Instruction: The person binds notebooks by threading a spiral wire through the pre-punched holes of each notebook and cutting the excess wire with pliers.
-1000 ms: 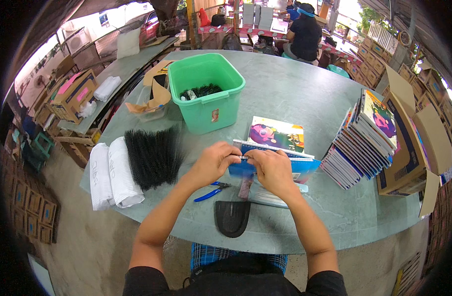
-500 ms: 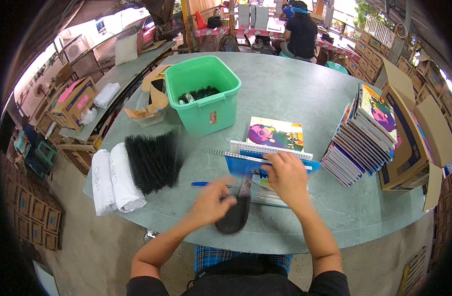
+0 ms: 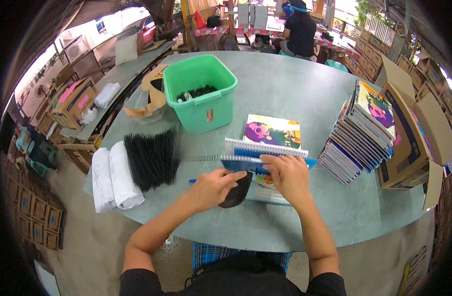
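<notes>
My right hand [image 3: 290, 177] grips the upper edge of a blue-covered notebook [image 3: 235, 164], which stands tilted on the table. From that notebook's left end a thin spiral wire coil [image 3: 206, 158] sticks out. Just below the coil, my left hand [image 3: 213, 188] is closed, its thumb and fingers on the top of a black rounded pad [image 3: 236, 191]. Behind stands another blue notebook [image 3: 270, 149] with a white punched edge, in front of a book with a colourful cartoon cover [image 3: 273, 129]. A blue pen [image 3: 192, 181] lies partly hidden by my left hand.
Black spiral coils [image 3: 152, 159] lie in a heap beside two white wrapped rolls [image 3: 118, 180] on the left. A green bin [image 3: 201, 111] holding more coils stands behind. To the right are stacked spiral notebooks [image 3: 356, 135] and an open cardboard box [image 3: 408, 143]. A person [image 3: 301, 32] sits far off.
My left hand has moved up and right toward the notebook's left end, and the black pad has risen with it. My right hand stays on the notebook's edge.
</notes>
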The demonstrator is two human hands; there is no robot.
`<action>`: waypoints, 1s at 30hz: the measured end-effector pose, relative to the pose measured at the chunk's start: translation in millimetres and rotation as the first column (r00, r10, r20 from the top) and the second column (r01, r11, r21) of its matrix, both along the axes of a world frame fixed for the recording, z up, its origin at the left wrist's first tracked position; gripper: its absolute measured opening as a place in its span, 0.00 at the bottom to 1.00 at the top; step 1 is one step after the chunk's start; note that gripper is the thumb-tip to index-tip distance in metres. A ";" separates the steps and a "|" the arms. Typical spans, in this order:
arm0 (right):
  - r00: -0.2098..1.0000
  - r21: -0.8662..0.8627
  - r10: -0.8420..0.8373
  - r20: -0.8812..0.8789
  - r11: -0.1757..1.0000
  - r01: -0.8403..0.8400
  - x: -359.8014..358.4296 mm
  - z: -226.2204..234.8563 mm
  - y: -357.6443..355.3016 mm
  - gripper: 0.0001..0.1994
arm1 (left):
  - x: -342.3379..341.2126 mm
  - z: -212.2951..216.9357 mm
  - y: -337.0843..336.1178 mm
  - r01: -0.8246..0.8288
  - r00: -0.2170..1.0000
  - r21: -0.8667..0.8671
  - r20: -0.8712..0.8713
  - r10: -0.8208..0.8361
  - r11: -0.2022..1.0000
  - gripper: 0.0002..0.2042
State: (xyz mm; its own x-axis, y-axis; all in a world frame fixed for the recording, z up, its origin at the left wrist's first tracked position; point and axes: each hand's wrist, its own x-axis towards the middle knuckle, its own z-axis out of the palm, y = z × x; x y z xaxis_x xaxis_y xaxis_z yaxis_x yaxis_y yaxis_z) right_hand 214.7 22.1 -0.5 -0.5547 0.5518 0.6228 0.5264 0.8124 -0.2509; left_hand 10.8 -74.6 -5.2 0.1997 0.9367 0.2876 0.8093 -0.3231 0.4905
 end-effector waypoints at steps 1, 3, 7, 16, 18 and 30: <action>1.000 0.004 -0.002 -0.001 1.000 0.002 1.2 -1.8 1.4 0.09 | 3.3 1.6 -1.2 -0.040 0.994 0.246 0.109 0.014 0.968 0.18; 1.000 -0.006 -0.005 -0.013 1.000 0.004 1.2 1.7 3.2 0.09 | 0.0 18.5 6.0 -0.327 0.869 0.413 0.485 0.098 0.850 0.19; 1.000 -0.032 -0.015 -0.005 0.999 0.015 -0.2 -0.3 1.6 0.09 | 8.2 8.7 8.9 -0.099 0.986 0.241 0.153 0.063 0.965 0.16; 0.995 0.003 0.052 -0.084 0.999 -0.052 -36.1 -3.4 -2.7 0.14 | 14.8 -40.2 -2.6 -0.063 0.992 0.040 0.111 0.058 0.997 0.14; 0.995 -0.006 0.083 -0.062 0.996 -0.084 -45.9 -6.4 -3.4 0.12 | 17.7 -26.5 -2.9 -0.095 0.985 0.460 -0.087 0.151 0.883 0.16; 0.997 0.006 0.064 0.041 0.998 -0.065 -39.5 -1.9 -0.3 0.10 | -12.0 23.8 19.9 -0.157 0.987 0.227 0.014 0.157 0.961 0.08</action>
State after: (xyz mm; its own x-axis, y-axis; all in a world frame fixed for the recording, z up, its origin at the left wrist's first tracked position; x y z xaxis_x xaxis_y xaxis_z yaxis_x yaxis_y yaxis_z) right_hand 175.2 21.9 -2.4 -0.6140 0.5096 0.6027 0.4826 0.8467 -0.2243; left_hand -1.2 -54.7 18.6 0.0570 0.8668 0.4954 0.8607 -0.2941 0.4155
